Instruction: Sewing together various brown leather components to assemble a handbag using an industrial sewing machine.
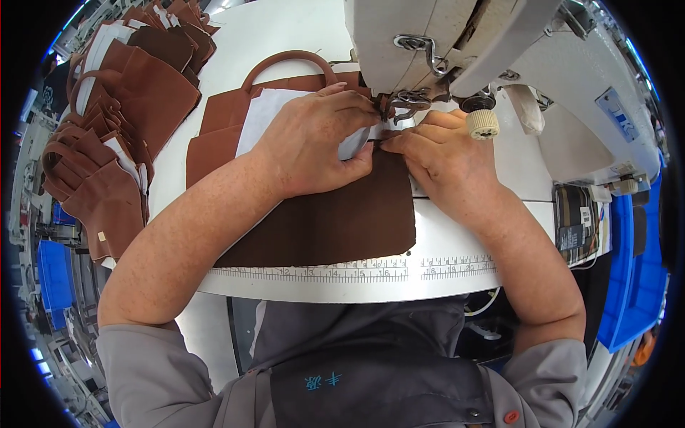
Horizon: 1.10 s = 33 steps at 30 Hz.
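My left hand (322,141) rests with curled fingers on layered bag pieces: a brown leather-like panel with a looped handle (212,120), white lining (255,120) and a dark brown panel (321,221). Its thumb and fingers grip a pale grey piece just left of the sewing machine's presser foot (403,107). My right hand (446,160) is at the right edge of the dark panel, fingers bent and pinching it beside the foot, with the fingertips partly over the seam area. The exact stitching point is hidden by fingers and metal parts.
Stacked brown bag pieces (121,143) lie on the left of the white table (271,21). The machine body (578,121) stands at the back right, with a cream knob (482,123). A ruler strip (307,273) runs along the front edge. Blue bins (617,271) sit at the far right.
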Each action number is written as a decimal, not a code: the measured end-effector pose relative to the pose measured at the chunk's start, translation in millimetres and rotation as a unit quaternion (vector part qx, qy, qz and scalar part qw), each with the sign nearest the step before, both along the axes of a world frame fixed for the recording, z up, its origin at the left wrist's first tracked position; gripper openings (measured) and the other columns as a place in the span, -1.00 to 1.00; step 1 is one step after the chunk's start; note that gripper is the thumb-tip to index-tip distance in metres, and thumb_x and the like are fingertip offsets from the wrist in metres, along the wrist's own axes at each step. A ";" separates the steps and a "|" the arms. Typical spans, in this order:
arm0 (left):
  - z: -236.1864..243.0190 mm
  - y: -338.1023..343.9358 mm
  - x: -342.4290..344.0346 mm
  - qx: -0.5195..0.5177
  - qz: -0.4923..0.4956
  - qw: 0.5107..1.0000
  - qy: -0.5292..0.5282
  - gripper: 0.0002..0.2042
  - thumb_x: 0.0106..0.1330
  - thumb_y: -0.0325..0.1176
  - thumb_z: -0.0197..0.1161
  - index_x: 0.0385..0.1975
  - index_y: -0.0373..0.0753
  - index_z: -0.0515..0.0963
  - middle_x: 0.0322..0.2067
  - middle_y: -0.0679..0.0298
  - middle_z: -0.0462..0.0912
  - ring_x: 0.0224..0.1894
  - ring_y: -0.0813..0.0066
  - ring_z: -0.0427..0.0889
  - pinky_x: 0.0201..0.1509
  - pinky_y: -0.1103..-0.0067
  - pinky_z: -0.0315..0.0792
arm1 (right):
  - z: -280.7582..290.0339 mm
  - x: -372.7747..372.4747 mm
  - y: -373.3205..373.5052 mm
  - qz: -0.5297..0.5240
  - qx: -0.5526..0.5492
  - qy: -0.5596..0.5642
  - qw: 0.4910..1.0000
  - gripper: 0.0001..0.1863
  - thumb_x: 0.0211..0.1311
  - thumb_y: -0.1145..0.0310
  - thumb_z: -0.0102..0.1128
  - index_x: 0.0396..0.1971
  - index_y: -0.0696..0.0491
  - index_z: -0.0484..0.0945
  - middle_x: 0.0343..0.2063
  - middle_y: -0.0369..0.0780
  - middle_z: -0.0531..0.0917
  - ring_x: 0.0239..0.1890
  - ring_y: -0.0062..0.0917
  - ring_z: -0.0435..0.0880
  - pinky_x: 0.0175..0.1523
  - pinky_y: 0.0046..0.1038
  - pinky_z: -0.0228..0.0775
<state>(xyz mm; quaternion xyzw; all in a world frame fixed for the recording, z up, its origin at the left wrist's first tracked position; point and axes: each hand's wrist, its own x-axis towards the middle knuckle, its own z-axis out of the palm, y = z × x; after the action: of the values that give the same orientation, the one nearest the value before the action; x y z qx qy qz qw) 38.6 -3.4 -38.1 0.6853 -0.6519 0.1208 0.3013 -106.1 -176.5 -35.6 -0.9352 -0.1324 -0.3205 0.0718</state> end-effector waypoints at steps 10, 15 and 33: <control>-1.5 -1.1 2.1 -0.005 -0.017 1.000 0.008 -0.70 0.01 -0.45 0.35 -0.21 -0.36 0.69 -0.18 0.14 0.69 -0.15 0.19 0.70 -0.08 0.42 0.63 | -0.4 -1.4 1.2 -0.012 -0.006 0.008 1.000 -0.88 -0.05 0.39 0.33 -0.43 -0.09 0.71 -0.51 -0.40 0.65 -0.44 -0.42 0.64 -0.30 -0.35 0.47; -0.7 -1.8 5.2 0.000 -0.032 0.999 0.006 -0.71 0.01 -0.46 0.36 -0.22 -0.36 0.69 -0.18 0.15 0.70 -0.16 0.18 0.71 -0.08 0.41 0.64 | -1.3 -2.4 1.5 -0.016 -0.009 0.010 1.000 -0.88 -0.06 0.39 0.33 -0.44 -0.09 0.70 -0.52 -0.39 0.65 -0.44 -0.41 0.64 -0.29 -0.33 0.47; 1.5 2.6 6.1 0.021 -0.025 0.999 0.017 -0.75 0.07 -0.39 0.33 -0.23 -0.28 0.67 -0.16 0.21 0.71 -0.05 0.23 0.69 0.34 0.31 0.47 | -1.4 -4.9 3.3 0.007 -0.020 0.034 0.999 -0.77 -0.09 0.50 0.35 -0.34 -0.05 0.71 -0.44 -0.38 0.70 -0.40 -0.53 0.64 -0.25 -0.47 0.42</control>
<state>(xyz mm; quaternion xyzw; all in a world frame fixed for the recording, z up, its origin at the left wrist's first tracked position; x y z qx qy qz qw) 44.8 -0.8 -36.7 0.6770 -0.6660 0.0872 0.3008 -111.0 -173.2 -37.0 -0.9460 -0.1428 -0.2848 0.0596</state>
